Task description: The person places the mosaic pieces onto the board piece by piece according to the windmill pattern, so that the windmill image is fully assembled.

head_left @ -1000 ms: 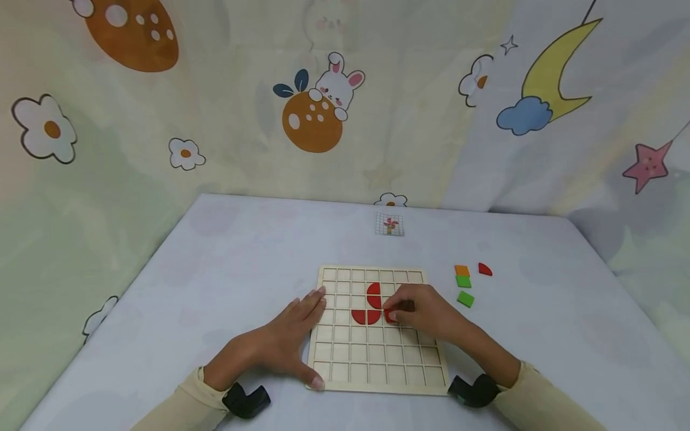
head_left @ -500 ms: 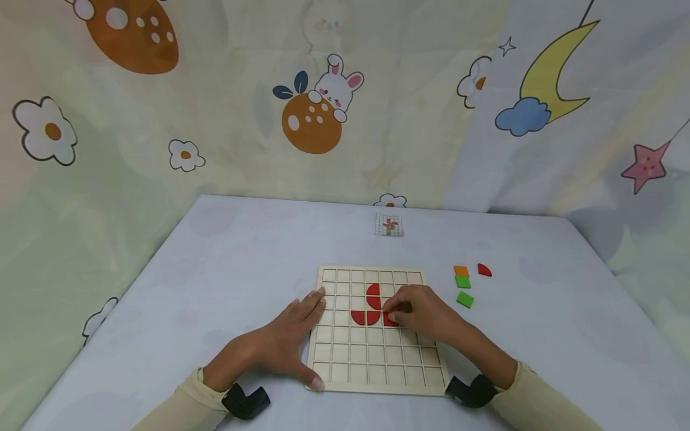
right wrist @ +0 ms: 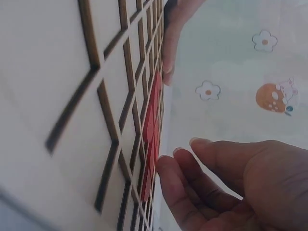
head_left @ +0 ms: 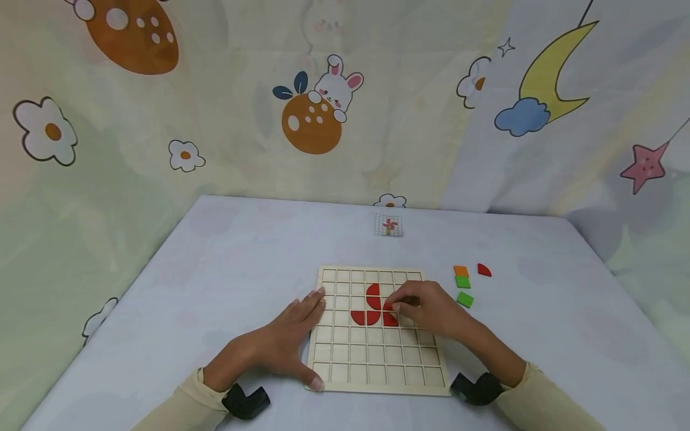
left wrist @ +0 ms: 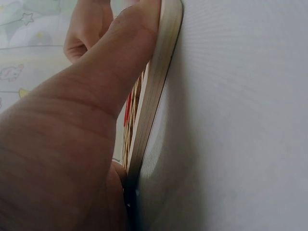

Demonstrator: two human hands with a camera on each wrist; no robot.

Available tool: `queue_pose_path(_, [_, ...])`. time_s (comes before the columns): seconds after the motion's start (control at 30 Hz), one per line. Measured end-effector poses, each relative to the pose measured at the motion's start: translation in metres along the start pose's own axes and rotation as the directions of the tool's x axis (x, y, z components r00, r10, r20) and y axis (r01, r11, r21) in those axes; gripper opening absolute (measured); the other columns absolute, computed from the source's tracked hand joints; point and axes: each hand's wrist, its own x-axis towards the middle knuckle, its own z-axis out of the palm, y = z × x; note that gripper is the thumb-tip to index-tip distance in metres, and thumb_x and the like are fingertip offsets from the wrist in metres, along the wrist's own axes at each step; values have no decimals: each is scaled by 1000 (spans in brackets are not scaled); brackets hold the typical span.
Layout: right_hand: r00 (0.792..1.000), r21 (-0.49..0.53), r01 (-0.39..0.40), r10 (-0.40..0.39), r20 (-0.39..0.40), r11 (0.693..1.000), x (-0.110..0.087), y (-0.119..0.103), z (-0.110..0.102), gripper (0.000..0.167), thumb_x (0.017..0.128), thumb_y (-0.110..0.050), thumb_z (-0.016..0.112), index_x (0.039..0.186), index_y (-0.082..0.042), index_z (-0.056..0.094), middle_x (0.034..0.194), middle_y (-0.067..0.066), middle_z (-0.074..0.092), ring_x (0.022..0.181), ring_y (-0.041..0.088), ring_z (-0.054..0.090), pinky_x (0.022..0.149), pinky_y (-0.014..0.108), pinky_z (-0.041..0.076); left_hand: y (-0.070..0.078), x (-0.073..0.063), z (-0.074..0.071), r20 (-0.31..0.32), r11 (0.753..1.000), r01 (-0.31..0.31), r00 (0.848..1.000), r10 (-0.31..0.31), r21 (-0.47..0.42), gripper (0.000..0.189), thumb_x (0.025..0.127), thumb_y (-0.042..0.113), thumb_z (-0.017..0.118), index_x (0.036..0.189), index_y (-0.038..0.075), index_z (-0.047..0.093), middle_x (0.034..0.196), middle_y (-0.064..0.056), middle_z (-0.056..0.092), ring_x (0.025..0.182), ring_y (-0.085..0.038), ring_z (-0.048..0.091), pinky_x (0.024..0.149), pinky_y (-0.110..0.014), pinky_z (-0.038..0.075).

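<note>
A wooden grid board lies on the table with several red quarter-circle pieces set in its cells. My left hand rests spread along the board's left side, its thumb at the front corner; the left wrist view shows the thumb over the board's edge. My right hand is over the board, its fingertips at a red piece they partly cover. Just below it sits another red piece. In the right wrist view the right hand's fingers are bent, with nothing seen between them and the thumb.
Right of the board lie an orange square, two green squares and a loose red quarter-circle. A small card with a printed pinwheel pattern lies behind the board. A cartoon-printed cloth hangs behind the table.
My right hand has let go of the red piece, now flat in its cell, and has shifted slightly up to the red piece above it. The left hand stays in place.
</note>
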Motion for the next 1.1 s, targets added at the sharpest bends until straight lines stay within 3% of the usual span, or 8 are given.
queue_pose_path(0.2, [996, -14, -57, 56, -75, 998, -3, 15, -12, 15, 90, -4, 69, 102, -10, 75, 98, -4, 68, 89, 15, 62, 78, 29, 54, 0, 0, 0, -2, 1000, -2, 1000, 2, 1, 139, 58, 81, 71, 157, 9, 5, 162, 1, -11, 146, -15, -9, 117, -44, 2])
queue_pose_path(0.5, [978, -115, -72, 48, -201, 991, -10, 46, -43, 19, 90, -1, 68, 107, -5, 73, 102, 3, 70, 93, 21, 65, 78, 35, 55, -1, 0, 0, -1, 1000, -2, 1000, 2, 1, 139, 58, 81, 71, 157, 10, 4, 162, 2, -11, 146, -15, -9, 117, -43, 1])
queue_pose_path(0.73, [961, -165, -82, 34, -276, 983, -20, 67, -69, 19, 92, -5, 67, 110, -2, 72, 103, 7, 70, 91, 25, 66, 77, 32, 54, -2, 0, 0, 3, 1000, -6, 1000, 6, 4, 138, 59, 81, 70, 157, 10, 4, 162, 2, -11, 146, -15, -9, 117, -43, 1])
queue_pose_path(1.1, [951, -198, -196, 136, -277, 961, -16, 94, -95, 23, 92, 1, 62, 114, 6, 68, 111, 23, 64, 99, 41, 62, 82, 52, 52, -5, 0, 0, -16, 999, -34, 999, 34, 0, 140, 58, 83, 69, 156, 7, 4, 162, 0, -11, 146, -15, -10, 117, -42, 1])
